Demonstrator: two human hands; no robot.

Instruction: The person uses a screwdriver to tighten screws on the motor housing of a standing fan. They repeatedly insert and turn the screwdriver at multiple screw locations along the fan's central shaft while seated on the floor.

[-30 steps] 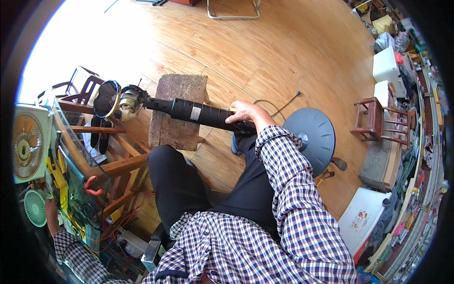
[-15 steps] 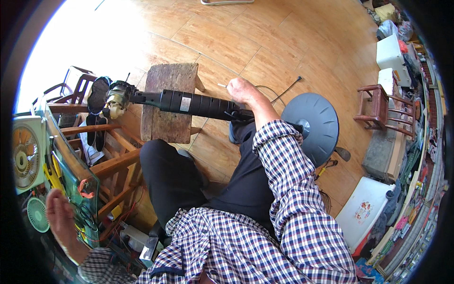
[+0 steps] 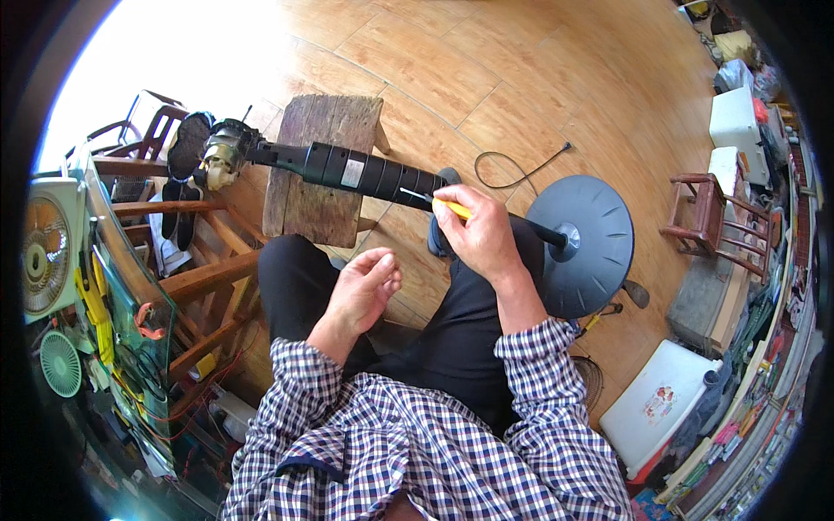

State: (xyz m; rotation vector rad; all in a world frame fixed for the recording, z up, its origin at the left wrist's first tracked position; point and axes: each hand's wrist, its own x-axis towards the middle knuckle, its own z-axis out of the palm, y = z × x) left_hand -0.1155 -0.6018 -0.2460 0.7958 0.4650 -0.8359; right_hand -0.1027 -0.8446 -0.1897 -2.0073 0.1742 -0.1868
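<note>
A black stand fan without blades lies across a wooden stool point(image 3: 295, 187) and my right thigh. Its column point(image 3: 369, 174) slants down to the right, to a round dark base point(image 3: 599, 243). At the left end is the bare motor point(image 3: 228, 156). My right hand point(image 3: 482, 234) is closed round a screwdriver point(image 3: 453, 209) with a yellow handle, its shaft pointing left across the column. My left hand point(image 3: 363, 285) hovers over my lap, nearer than the column, fingers curled and thumb against them. Whatever it may hold is hidden.
A black cable with a plug point(image 3: 566, 147) curls on the tiled floor. To the left are a glass-topped wooden table point(image 3: 113, 208) and a box fan point(image 3: 48, 252). A small brown chair point(image 3: 695, 208), a white box lid point(image 3: 660, 399) and crowded shelving line the right.
My left hand has come from the glass table to over my lap, its fingers now curled. My right hand has drawn nearer me, with the screwdriver's yellow handle now showing.
</note>
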